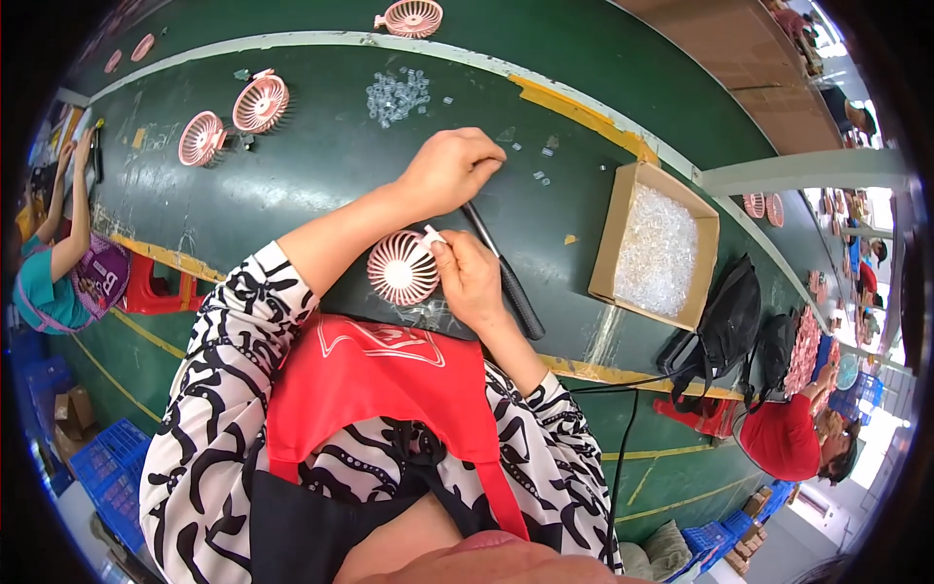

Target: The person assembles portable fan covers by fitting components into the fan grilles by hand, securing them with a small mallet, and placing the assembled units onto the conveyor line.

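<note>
My right hand (471,278) pinches the small white neck of a round pink fan housing (402,268) with slatted ribs, close in front of my red apron. My left hand (450,170) is over the green table just beyond it, thumb and fingertips drawn together. Whatever they hold, if anything, is too small to make out. Between my hands and to the right lies a black rod-shaped tool (522,301), part of it behind my right hand. A few small clear plastic pieces (541,178) are scattered right of my left hand.
A cardboard box (605,230) full of clear pieces stands at the right, with a black bag (730,313) beside it. A loose pile of clear pieces (397,95) lies farther back. Two pink fan housings (261,103) rest at the left. Co-workers sit at both sides.
</note>
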`<state>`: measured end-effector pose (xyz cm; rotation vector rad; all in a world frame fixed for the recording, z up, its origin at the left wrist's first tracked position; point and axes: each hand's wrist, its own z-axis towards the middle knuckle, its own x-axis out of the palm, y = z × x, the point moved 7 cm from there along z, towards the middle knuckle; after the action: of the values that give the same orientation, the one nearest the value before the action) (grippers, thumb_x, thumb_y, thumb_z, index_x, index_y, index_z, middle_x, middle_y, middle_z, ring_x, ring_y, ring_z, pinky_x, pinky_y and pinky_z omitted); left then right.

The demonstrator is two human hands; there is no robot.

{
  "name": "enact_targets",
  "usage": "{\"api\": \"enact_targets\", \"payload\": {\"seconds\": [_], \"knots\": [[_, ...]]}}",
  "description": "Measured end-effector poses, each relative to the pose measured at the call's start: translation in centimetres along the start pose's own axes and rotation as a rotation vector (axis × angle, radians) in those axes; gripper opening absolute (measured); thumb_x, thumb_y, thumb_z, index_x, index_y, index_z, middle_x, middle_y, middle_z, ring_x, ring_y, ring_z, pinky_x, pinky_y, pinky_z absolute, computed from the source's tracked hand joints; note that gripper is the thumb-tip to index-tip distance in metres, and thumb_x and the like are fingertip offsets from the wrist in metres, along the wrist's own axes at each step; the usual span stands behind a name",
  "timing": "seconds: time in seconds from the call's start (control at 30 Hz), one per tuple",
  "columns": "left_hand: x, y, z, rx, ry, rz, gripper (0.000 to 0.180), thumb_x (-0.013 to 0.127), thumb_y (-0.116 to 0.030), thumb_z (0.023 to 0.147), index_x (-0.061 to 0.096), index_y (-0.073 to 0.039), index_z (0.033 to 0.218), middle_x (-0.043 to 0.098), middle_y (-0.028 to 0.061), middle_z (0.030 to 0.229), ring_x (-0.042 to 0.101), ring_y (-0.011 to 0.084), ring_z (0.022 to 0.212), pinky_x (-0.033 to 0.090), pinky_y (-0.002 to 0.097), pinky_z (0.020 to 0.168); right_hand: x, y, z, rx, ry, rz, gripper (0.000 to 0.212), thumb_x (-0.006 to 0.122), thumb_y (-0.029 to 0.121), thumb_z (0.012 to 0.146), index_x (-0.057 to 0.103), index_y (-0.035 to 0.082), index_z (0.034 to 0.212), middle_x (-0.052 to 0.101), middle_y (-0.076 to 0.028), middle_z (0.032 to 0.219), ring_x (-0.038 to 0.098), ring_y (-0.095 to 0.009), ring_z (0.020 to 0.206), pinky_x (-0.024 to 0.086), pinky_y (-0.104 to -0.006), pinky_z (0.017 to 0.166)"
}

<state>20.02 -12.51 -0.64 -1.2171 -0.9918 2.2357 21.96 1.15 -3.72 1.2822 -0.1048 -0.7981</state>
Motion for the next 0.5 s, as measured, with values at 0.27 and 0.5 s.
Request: {"api": "enact_targets", "payload": {"seconds": [0.27, 0.5], "knots": [[7.2, -2.1, 2.8, 0.139, 0.171, 0.216, 0.014, 0.07, -0.01, 0.079, 0.072, -0.005, 0.093, 0.062, 0.0104, 0.089, 0.061, 0.0311, 0.09, 0.05, 0.041, 0.079, -0.1, -0.3, 0.5, -0.033, -0.018, 0.052, 0.013, 0.059, 0.009, 0.095, 0.062, -0.002, 0.101, 0.065, -0.018, 0.086, 0.065, -0.036, 0.077, 0.05, -0.0399, 0.067], [7.7, -2.5, 2.9, 0.236, 0.177, 0.344, 0.011, 0.071, -0.01, 0.078, 0.072, -0.006, 0.088, 0.061, 0.0097, 0.088, 0.059, 0.0308, 0.089, 0.05, 0.0412, 0.078, -0.1, -0.3, 0.8, -0.029, -0.029, 0.101, 0.012, 0.059, 0.008, 0.094, 0.061, -0.003, 0.099, 0.064, -0.018, 0.085, 0.065, -0.036, 0.076, 0.05, -0.04, 0.067]]}}
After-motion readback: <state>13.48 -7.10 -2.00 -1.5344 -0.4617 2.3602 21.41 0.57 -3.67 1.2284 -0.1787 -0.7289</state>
